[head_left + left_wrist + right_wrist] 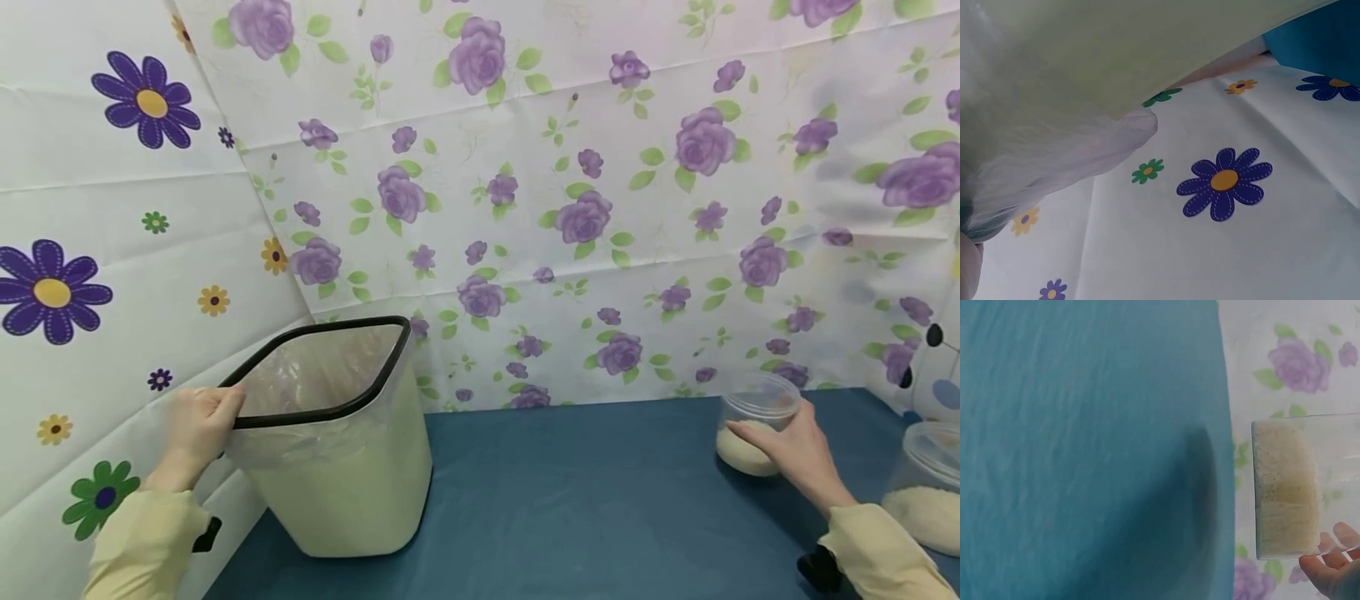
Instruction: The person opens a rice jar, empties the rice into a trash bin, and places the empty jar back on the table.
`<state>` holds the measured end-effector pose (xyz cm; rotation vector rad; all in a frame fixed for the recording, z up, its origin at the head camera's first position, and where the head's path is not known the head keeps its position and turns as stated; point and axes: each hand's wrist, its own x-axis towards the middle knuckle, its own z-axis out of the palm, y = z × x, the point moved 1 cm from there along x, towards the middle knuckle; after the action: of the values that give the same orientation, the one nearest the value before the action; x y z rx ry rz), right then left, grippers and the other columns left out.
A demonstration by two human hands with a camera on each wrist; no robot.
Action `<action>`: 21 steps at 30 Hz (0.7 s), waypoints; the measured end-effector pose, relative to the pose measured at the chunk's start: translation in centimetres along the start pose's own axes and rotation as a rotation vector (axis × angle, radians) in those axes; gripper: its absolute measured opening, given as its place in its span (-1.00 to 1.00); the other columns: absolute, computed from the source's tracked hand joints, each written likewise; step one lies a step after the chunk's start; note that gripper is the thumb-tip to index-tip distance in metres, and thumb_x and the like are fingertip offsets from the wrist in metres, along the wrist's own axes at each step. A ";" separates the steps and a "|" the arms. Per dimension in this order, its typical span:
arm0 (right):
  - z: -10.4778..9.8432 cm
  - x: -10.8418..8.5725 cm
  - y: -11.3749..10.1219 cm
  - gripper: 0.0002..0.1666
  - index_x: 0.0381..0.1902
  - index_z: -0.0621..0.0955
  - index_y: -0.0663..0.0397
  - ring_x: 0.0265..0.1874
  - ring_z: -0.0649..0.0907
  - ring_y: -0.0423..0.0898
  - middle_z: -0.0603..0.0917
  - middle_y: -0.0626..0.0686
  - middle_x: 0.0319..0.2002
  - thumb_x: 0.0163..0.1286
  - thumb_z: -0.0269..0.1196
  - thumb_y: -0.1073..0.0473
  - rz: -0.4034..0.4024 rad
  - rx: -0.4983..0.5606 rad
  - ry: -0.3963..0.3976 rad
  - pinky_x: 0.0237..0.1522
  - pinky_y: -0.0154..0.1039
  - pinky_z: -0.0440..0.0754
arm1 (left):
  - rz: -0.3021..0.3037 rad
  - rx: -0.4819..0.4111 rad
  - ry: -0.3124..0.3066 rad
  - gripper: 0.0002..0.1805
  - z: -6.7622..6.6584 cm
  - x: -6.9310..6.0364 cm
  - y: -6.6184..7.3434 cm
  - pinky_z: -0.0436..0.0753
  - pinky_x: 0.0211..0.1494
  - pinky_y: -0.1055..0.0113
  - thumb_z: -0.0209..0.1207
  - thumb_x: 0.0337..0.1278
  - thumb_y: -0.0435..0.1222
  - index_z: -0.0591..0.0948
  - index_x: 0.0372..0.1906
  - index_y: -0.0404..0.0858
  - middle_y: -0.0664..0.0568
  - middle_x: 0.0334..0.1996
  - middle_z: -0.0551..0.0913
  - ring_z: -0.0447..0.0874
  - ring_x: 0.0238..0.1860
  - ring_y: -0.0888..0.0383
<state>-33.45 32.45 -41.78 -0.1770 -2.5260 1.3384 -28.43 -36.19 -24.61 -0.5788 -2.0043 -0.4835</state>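
On the left, my left hand [201, 429] grips the black rim of a pale green trash bin [352, 492]. A clear plastic bag [300, 379] lines the bin and folds out over its edge. The left wrist view shows the bin's side and the loose bag edge [1097, 147], with a bit of the hand at the lower left. Toward the right, my right hand [802, 454] holds a clear round jar [757, 404] partly filled with off-white grains [1285, 494]. A gap shows between the jar's base and the cloth in the right wrist view.
A second clear jar [926, 500] of white grains stands at the right edge, partly cut off. Blue cloth [570, 500] covers the table. Flower-printed sheeting [525, 208] rises behind and on the left side.
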 end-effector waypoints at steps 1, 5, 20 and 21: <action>0.1 0.0 -0.2 0.38 0.29 -0.45 0.34 0.05 0.07 0.55 -0.17 0.65 0.16 0.10 0.20 -0.30 -0.008 0.005 -0.002 -0.26 0.32 0.25 | -0.004 0.000 -0.002 -0.44 0.1 0.1 0.1 -0.02 -0.81 0.46 -0.01 0.00 -0.43 0.11 -0.96 -0.01 0.38 -0.88 0.02 -0.08 -0.83 0.39; 0.4 -0.2 -1.2 0.36 0.31 -0.43 0.31 0.08 0.06 0.53 -0.17 0.63 0.18 0.11 0.22 -0.28 -0.042 0.026 -0.004 -0.23 0.33 0.23 | -0.027 -0.003 -0.023 -0.45 0.6 0.4 0.5 0.01 -0.77 0.43 -0.01 0.03 -0.42 0.11 -0.94 -0.03 0.37 -0.86 0.03 -0.04 -0.81 0.36; 1.1 -0.8 -3.8 0.27 0.36 -0.28 0.29 0.12 0.09 0.47 -0.06 0.55 0.21 0.11 0.28 -0.16 -0.171 0.074 0.029 -0.16 0.34 0.18 | 0.016 0.002 -0.036 -0.46 3.1 1.5 1.6 -0.03 -0.77 0.43 -0.03 0.02 -0.41 0.09 -0.95 -0.04 0.32 -0.85 -0.01 -0.10 -0.78 0.35; 1.2 -0.9 -3.9 0.25 0.36 -0.26 0.29 0.12 0.10 0.47 -0.04 0.54 0.21 0.12 0.28 -0.15 -0.185 0.079 0.029 -0.17 0.34 0.18 | 0.023 -0.004 -0.033 -0.46 3.3 1.6 1.7 -0.04 -0.77 0.43 -0.03 0.01 -0.41 0.09 -0.95 -0.04 0.32 -0.85 -0.01 -0.10 -0.78 0.35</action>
<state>-32.85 29.10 -39.30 0.0514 -2.3940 1.3487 -30.43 -32.63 -24.58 -0.6152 -2.0263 -0.4662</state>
